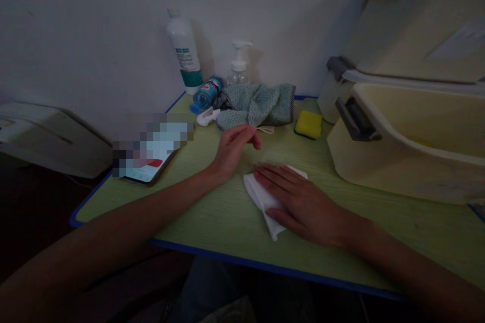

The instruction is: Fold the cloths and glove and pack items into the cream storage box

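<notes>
My right hand (303,202) lies flat on a folded white cloth (261,193), pressing it against the green tabletop; its fingers are stretched out. The palm hides much of the cloth. To the left, my left hand (235,149) rests near the table's middle, fingers loosely curled and nothing visible in them. Just beyond it sits a crumpled grey-green towel (261,103) with a dark patterned edge and a pale loop (266,130) close to my fingertips.
A yellow sponge (308,124) lies right of the towel. Behind stand a white bottle (185,55) and a pump bottle (238,63); a blue bottle (206,94) lies tilted. A phone (155,159) is at left. A cream bin (352,161) and stacked boxes (420,25) occupy the right.
</notes>
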### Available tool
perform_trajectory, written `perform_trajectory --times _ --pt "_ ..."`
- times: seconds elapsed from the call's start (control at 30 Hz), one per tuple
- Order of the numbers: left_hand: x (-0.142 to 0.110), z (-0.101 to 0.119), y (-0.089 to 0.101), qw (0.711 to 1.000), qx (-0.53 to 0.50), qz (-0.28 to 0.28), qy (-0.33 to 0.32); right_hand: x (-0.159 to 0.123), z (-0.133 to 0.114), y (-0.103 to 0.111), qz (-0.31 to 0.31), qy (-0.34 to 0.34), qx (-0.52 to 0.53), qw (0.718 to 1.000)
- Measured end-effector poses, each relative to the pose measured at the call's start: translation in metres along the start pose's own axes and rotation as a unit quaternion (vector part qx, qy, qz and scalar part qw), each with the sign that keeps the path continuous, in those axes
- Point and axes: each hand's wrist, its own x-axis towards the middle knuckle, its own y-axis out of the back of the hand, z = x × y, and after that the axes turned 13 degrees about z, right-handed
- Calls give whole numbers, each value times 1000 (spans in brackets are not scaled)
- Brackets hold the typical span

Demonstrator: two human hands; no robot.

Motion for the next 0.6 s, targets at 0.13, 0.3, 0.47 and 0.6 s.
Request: perform_trajectory --times 0.13,0.3,0.47,0.6 --pt "0 -1 -1 1000 -3 -7 14 1 -2 -1 -7 -2 -4 1000" --pt "0 -2 -2 1000 -1 -16 19 3 -5 0 -16 -5 -8 1000" --pt "2 -4 -1 1000 -4 -19 17 1 -6 1 -16 -8 -9 1000" --pt "5 -5 1 999 24 -27 6 -2 1 4 27 15 25 999"
